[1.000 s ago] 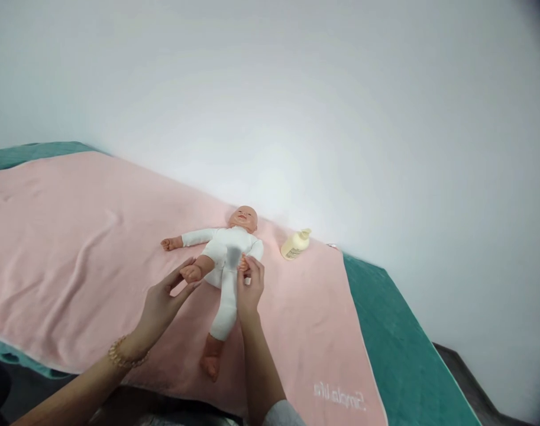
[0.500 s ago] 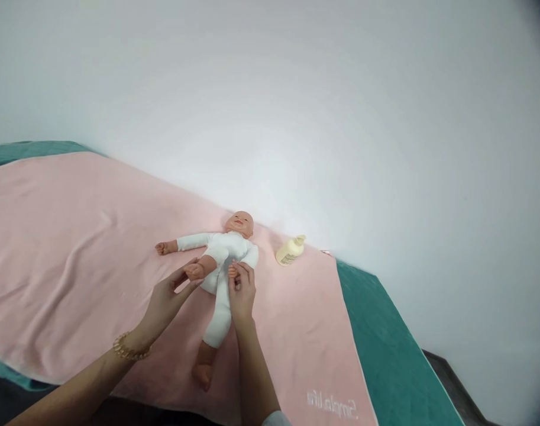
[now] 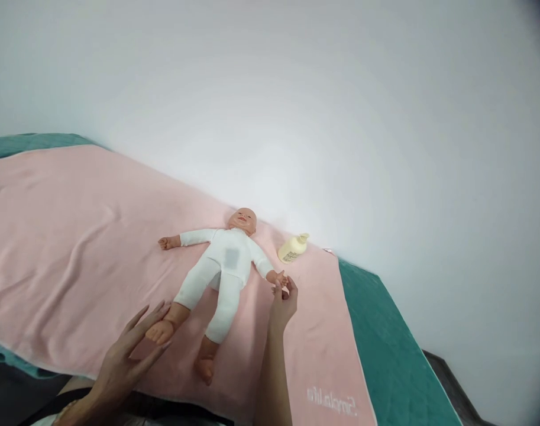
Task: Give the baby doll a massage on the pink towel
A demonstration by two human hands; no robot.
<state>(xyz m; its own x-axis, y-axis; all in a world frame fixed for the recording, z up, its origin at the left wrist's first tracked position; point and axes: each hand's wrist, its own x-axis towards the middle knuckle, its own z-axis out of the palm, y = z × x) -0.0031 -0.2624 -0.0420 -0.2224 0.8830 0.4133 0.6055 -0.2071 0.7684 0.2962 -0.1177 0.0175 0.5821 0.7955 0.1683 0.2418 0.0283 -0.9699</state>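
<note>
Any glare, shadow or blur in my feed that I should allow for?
Head view: the wall is brightest above the doll, darkening sharply at the upper right corner; head view: soft shadow lies on the pink blanket left of the right forearm; head view: print on the bottle is too small to read.

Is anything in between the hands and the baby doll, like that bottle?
No, nothing I can see. The left hand is right at the doll's foot, and the right hand holds the doll's hand. The yellow bottle sits beyond them, out of the way.
</note>
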